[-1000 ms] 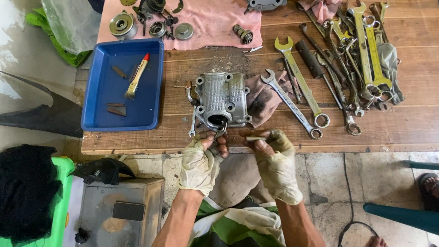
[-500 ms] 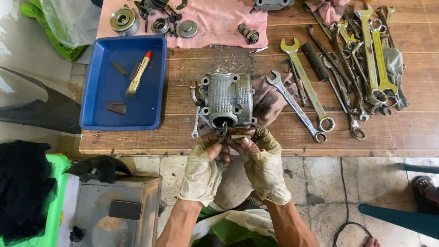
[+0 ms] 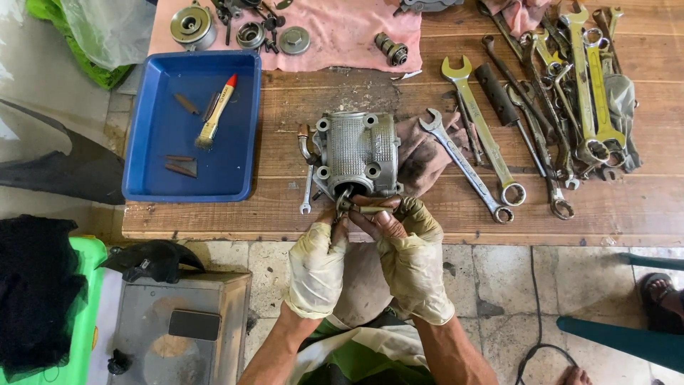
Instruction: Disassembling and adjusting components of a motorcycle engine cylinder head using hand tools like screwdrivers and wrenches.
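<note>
At far left a black cloth point(image 3: 32, 292) lies over a green bin point(image 3: 82, 314), with a metal box point(image 3: 178, 328) just beside it on the floor. Above, on the wooden bench point(image 3: 627, 207), a blue tray point(image 3: 160, 125) holds a brush point(image 3: 216, 112) and a few small dark pieces. A pink rag point(image 3: 342, 32) behind the tray carries round metal parts.

At the bench's near edge sits a grey engine casting point(image 3: 356, 151), resting partly on a brown rag point(image 3: 420, 153), with a small spanner point(image 3: 306, 192) touching its left side. Both gloved hands meet at its near opening: the left hand point(image 3: 317, 267) pinches a small metal part point(image 3: 344, 207), and the right hand point(image 3: 410, 260) grips a short rod point(image 3: 370, 209) touching that part.

A long spanner point(image 3: 467, 167) lies just right of the casting; farther right is a crowded heap of spanners point(image 3: 570, 93).
</note>
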